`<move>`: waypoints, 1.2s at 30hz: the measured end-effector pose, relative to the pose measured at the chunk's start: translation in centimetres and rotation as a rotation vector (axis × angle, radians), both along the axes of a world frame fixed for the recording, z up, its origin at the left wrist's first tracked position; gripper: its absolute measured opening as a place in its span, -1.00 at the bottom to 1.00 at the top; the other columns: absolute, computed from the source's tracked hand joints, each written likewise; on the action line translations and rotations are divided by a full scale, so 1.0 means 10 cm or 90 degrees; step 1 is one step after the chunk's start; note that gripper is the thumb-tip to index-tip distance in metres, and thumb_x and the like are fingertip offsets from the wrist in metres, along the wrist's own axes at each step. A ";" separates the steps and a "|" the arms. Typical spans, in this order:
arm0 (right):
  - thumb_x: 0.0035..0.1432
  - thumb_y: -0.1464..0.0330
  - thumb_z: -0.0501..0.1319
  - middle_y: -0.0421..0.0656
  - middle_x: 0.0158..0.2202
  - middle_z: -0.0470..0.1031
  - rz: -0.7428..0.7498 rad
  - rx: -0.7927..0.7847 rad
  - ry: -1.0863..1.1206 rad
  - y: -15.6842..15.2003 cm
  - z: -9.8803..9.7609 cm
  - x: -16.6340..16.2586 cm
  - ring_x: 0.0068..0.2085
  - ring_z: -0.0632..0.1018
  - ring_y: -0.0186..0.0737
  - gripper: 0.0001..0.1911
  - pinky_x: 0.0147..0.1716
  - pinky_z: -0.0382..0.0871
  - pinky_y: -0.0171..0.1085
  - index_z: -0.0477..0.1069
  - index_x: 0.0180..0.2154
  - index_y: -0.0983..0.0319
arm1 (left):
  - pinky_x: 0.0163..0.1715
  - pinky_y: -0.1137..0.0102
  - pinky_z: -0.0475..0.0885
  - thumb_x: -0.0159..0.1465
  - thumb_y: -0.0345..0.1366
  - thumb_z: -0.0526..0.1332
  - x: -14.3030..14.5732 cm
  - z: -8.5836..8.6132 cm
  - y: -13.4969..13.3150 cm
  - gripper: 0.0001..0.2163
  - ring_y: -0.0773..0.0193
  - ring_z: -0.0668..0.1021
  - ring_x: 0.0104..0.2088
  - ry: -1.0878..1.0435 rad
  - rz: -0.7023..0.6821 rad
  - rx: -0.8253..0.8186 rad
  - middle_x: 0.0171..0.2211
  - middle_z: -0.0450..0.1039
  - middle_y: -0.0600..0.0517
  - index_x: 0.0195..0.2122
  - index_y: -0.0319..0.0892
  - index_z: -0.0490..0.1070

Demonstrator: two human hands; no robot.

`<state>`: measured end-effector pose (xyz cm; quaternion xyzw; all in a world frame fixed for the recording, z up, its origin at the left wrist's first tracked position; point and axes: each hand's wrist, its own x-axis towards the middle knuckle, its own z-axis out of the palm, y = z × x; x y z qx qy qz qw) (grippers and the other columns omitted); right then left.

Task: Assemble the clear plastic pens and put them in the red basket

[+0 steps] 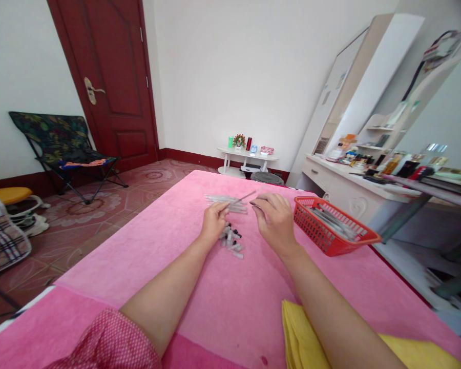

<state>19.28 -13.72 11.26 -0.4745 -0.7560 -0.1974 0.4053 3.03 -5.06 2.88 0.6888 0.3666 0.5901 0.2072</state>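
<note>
My left hand is closed in a pinch on a thin grey pen-like stick that slants up to the right. My right hand is curled close beside it, its fingertips near the stick's far end; what it holds is hidden. Both hands hover over a pink cloth. A row of pale tubes lies just beyond my left hand. A heap of small grey and black caps lies under and in front of it.
A red plastic basket with several grey sticks sits to the right on the cloth. A yellow cushion is at the near right. A white dresser stands to the right, a folding chair and red door at the left.
</note>
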 end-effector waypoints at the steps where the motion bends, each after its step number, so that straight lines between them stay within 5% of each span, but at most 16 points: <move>1: 0.20 0.40 0.07 -0.09 -0.21 0.46 0.014 -0.001 0.006 -0.01 -0.01 -0.02 -0.13 0.41 -0.15 -0.79 -0.10 0.16 -0.18 0.46 -0.21 0.19 | -0.17 0.32 0.34 0.14 -0.41 0.10 -0.03 -0.02 0.04 -0.73 0.21 0.48 -0.25 -0.090 -0.002 -0.043 -0.29 0.51 -0.04 -0.18 -0.21 0.52; 5: 0.15 0.46 0.10 -0.10 -0.25 0.48 0.038 -0.147 -0.028 0.05 -0.15 -0.07 -0.19 0.45 -0.20 -0.79 -0.17 0.22 -0.24 0.48 -0.23 0.20 | -0.23 0.38 0.36 0.13 -0.29 0.14 -0.14 -0.05 0.15 -0.71 0.29 0.50 -0.35 -0.330 -0.023 -0.161 -0.37 0.51 -0.01 -0.15 -0.26 0.47; 11: 0.01 0.51 0.20 -0.19 -0.33 0.49 0.123 -0.387 -0.114 0.15 -0.44 -0.05 -0.28 0.48 -0.29 -0.76 -0.29 0.24 -0.37 0.53 -0.28 0.14 | -0.22 0.42 0.34 0.11 -0.29 0.17 -0.15 -0.07 0.15 -0.72 0.34 0.49 -0.36 -0.367 -0.049 -0.174 -0.41 0.48 0.02 -0.17 -0.26 0.47; 22: 0.01 0.51 0.18 -0.17 -0.38 0.50 0.173 -0.390 -0.153 0.11 -0.48 -0.12 -0.30 0.48 -0.28 -0.81 -0.28 0.23 -0.35 0.53 -0.35 0.19 | -0.19 0.37 0.36 0.12 -0.36 0.14 -0.10 -0.04 0.09 -0.75 0.27 0.51 -0.33 -0.281 -0.055 -0.155 -0.41 0.51 0.01 -0.20 -0.27 0.50; 30: -0.08 0.48 0.11 -0.19 -0.50 0.51 0.121 -0.413 0.241 0.28 -0.57 0.02 -0.47 0.47 -0.32 -0.88 -0.46 0.28 -0.38 0.41 -0.47 0.28 | -0.16 0.35 0.37 0.11 -0.44 0.13 -0.06 0.00 0.02 -0.74 0.26 0.53 -0.30 -0.179 -0.065 -0.120 -0.34 0.54 -0.01 -0.21 -0.25 0.53; 36: -0.18 0.45 0.11 -0.28 -0.62 0.40 0.009 -0.365 0.324 0.39 -0.61 0.25 -0.55 0.42 -0.34 -0.97 -0.57 0.24 -0.40 0.31 -0.55 0.25 | -0.20 0.31 0.41 0.12 -0.44 0.11 -0.03 -0.08 0.04 -0.71 0.23 0.53 -0.32 -0.091 -0.062 -0.093 -0.30 0.54 -0.03 -0.16 -0.21 0.52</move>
